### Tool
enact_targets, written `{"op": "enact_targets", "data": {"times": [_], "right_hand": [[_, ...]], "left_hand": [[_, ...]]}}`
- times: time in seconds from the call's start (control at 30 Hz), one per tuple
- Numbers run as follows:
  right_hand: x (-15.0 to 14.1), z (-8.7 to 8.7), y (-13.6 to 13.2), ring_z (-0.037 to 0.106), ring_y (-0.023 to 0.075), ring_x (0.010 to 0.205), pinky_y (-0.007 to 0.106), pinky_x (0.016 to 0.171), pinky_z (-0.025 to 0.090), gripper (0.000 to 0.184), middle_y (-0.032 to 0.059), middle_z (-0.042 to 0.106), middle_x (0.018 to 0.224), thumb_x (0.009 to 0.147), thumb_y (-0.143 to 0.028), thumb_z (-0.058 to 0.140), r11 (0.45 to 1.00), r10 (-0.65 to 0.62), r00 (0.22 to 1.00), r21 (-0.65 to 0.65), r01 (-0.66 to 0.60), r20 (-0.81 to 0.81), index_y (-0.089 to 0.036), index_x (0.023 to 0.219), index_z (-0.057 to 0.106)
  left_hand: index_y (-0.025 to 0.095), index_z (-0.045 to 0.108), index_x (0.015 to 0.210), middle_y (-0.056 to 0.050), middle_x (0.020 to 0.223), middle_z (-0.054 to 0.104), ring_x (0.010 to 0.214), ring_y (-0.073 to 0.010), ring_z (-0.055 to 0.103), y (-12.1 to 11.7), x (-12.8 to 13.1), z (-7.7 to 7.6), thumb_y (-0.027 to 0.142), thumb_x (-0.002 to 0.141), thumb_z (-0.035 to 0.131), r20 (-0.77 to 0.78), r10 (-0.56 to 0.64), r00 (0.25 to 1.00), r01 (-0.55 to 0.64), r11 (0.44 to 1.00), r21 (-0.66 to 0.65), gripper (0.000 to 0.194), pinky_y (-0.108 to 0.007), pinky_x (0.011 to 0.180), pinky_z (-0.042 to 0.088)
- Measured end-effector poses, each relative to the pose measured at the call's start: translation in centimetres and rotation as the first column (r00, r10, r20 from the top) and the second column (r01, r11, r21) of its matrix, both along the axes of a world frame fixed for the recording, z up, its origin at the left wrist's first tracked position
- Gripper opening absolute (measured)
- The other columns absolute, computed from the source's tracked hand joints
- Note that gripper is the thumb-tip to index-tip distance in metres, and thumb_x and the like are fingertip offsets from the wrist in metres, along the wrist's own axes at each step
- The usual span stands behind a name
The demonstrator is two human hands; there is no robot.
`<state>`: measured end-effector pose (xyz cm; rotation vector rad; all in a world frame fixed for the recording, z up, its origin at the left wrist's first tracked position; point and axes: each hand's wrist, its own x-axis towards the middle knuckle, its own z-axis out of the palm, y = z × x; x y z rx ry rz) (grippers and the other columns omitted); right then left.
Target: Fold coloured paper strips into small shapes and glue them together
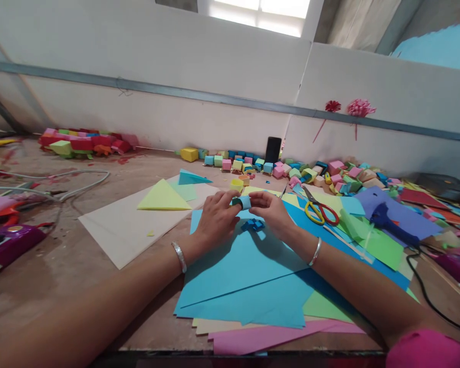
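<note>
Between my two hands is a small light-blue folded paper piece (245,203), pinched by the fingertips on both sides. My left hand (219,217) grips its left end, with the fingers curled. From the right, my right hand (270,210) closes thumb and fingers on the other end. Just below the hands, a little dark-blue folded paper piece (253,225) lies on the light-blue paper sheets (233,286). Behind the hands stand small yellow paper rings (236,185).
Scissors (322,212) and a blue glue gun (393,225) lie on coloured paper to the right. A yellow folded sheet (164,197) rests on white paper (115,225). A phone (273,150) leans at the back among many paper boxes (226,164). A white cable (88,176) loops at left.
</note>
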<state>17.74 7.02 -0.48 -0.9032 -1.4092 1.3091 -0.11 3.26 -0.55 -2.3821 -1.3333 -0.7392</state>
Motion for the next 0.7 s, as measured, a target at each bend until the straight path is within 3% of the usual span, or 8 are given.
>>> {"op": "enact_targets", "data": {"times": [0.17, 0.5, 0.7], "right_hand": [[0.32, -0.14, 0.51, 0.068, 0.0205, 0.091, 0.032, 0.080, 0.052, 0.040, 0.0034, 0.073, 0.090, 0.054, -0.009, 0.064, 0.996, -0.009, 0.998, -0.092, 0.003, -0.060, -0.018, 0.093, 0.063], [0.64, -0.32, 0.99, 0.066, 0.0184, 0.083, 0.028, 0.068, 0.050, 0.045, 0.0020, 0.069, 0.085, 0.052, -0.004, 0.055, 0.991, 0.005, 0.998, -0.135, -0.013, -0.057, -0.018, 0.094, 0.061], [0.54, -0.47, 0.80, 0.066, 0.0176, 0.078, 0.029, 0.067, 0.051, 0.046, 0.0002, 0.068, 0.082, 0.053, -0.005, 0.056, 0.992, 0.015, 0.999, -0.123, -0.022, -0.051, -0.019, 0.097, 0.060]], "left_hand": [[0.025, 0.070, 0.099, -0.010, 0.135, 0.052, 0.115, -0.0356, 0.047, 0.26, -0.11, -0.09, 0.014, 0.078, 0.065, 0.016, -0.001, 1.000, 0.001, 1.000, 0.010, 0.024, -0.052, 0.086, 0.043], [0.032, 0.068, 0.109, -0.009, 0.131, 0.052, 0.113, -0.0334, 0.048, 0.27, -0.18, 0.24, 0.014, 0.075, 0.069, -0.019, -0.015, 1.000, 0.015, 1.000, -0.003, 0.038, -0.049, 0.086, 0.041], [0.032, 0.069, 0.109, -0.010, 0.132, 0.052, 0.115, -0.0338, 0.048, -0.14, 0.06, 0.58, 0.018, 0.080, 0.065, -0.046, -0.004, 0.999, 0.004, 1.000, 0.001, 0.033, -0.049, 0.084, 0.040]]}}
